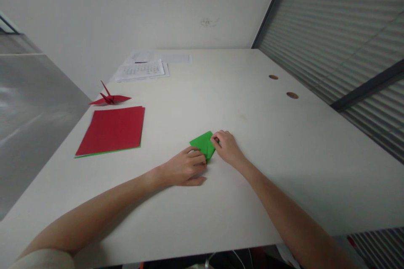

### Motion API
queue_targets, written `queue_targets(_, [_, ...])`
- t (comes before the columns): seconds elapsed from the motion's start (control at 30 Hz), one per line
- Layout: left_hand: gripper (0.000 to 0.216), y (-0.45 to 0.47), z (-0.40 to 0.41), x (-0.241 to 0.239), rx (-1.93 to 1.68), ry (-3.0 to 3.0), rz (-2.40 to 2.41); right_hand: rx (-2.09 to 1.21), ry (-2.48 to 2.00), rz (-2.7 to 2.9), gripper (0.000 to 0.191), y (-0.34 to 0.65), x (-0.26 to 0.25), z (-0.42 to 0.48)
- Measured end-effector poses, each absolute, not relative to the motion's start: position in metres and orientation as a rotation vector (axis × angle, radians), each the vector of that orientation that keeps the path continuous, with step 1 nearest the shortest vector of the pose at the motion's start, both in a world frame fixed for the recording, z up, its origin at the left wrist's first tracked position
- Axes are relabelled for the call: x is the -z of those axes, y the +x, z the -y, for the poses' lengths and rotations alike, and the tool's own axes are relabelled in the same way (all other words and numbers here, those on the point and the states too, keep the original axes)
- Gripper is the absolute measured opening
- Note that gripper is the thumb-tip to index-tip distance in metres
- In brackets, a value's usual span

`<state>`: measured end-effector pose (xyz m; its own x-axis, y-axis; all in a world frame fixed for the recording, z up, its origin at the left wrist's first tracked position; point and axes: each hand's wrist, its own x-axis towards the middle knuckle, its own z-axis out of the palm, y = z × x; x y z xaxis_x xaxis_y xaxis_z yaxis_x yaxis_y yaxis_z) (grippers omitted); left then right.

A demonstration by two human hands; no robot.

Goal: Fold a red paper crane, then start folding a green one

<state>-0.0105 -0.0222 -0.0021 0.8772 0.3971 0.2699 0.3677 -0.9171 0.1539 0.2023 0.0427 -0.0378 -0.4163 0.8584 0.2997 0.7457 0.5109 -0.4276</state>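
Note:
A folded piece of green paper lies on the white table, a little in front of me. My left hand rests on its near left corner, fingers curled and pressing the paper down. My right hand pinches the right edge of the same paper with bent fingers. Both forearms reach in from the near edge of the table.
A stack of red paper sheets with a green sheet under it lies to the left. Behind it stands a red paper crane. Printed white sheets lie at the far side. Two round holes are in the tabletop at right.

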Motion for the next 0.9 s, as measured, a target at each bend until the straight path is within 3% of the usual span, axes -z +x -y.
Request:
queue_targets(0.5, [0.021,-0.0138,0.0182,0.0105,-0.653,2.647,-0.658,-0.214,-1.313,2.305,0.012,0.2007,0.038,-0.0363])
queue_targets(0.67, [0.034,-0.0138,0.0182,0.0089,-0.611,2.607,-0.726,-0.223,-1.314,2.32,0.013,0.2002,0.037,-0.0365])
queue_targets(0.9, [0.03,-0.0115,0.0183,0.0119,-0.627,2.608,-0.698,-0.237,-1.299,2.317,0.013,0.2013,0.0365,-0.0371])
